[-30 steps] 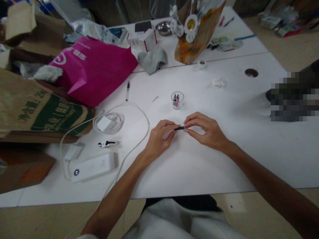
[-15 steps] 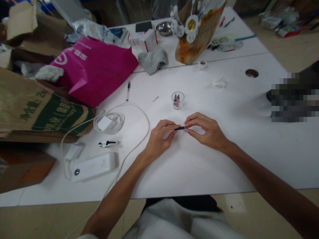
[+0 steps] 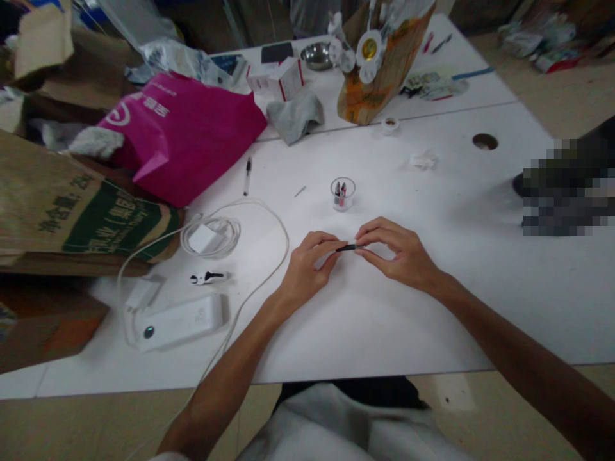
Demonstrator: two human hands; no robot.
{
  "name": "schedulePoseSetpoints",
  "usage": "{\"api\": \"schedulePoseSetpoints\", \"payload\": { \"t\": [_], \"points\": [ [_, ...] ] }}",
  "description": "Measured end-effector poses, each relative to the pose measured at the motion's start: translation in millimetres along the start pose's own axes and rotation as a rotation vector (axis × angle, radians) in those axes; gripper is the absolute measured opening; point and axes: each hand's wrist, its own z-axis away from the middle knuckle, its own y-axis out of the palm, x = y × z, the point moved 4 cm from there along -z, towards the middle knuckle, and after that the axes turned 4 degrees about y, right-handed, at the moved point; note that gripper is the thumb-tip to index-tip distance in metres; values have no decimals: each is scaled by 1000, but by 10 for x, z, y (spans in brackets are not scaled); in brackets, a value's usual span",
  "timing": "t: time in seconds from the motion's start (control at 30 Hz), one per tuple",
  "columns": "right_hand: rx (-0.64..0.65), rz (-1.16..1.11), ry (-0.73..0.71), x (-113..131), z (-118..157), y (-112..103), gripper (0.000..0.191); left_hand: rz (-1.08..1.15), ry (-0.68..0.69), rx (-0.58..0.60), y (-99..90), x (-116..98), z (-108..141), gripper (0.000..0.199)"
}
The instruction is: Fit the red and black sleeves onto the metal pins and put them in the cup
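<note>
Between my two hands is a short, slim black stick-like thing (image 3: 346, 248) with a lighter right end, lying nearly level; its exact kind is too small to make out. The fingertips of my left hand (image 3: 312, 261) pinch its left end. At the right end, the thumb and fingers of my right hand (image 3: 394, 253) close on it. Just beyond the hands stands a small clear cup (image 3: 343, 206) holding a few slim pieces, dark and red. A thin grey sliver (image 3: 300, 191) lies on the white table left of the cup.
A white power bank (image 3: 185, 320), a coiled white cable (image 3: 235, 237) with a charger, a black-and-white tool (image 3: 208, 277) and a pen (image 3: 248, 176) lie left. Farther back are a magenta bag (image 3: 192, 128), a grey cloth (image 3: 295, 116) and a tape roll (image 3: 390, 125).
</note>
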Motion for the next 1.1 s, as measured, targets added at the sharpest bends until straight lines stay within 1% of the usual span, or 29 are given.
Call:
{"api": "schedulePoseSetpoints", "payload": {
  "t": [0.47,0.87,1.1],
  "points": [
    [-2,4,2,8,-5,-5,12,8,3,-10,-1,-8,-4,27],
    [-3,11,33,-5,3,0,10,-10,-12,13,-9,-12,-4,26],
    [-9,5,12,-8,4,2,11,4,-3,2,2,3,0,29]
  ]
}}
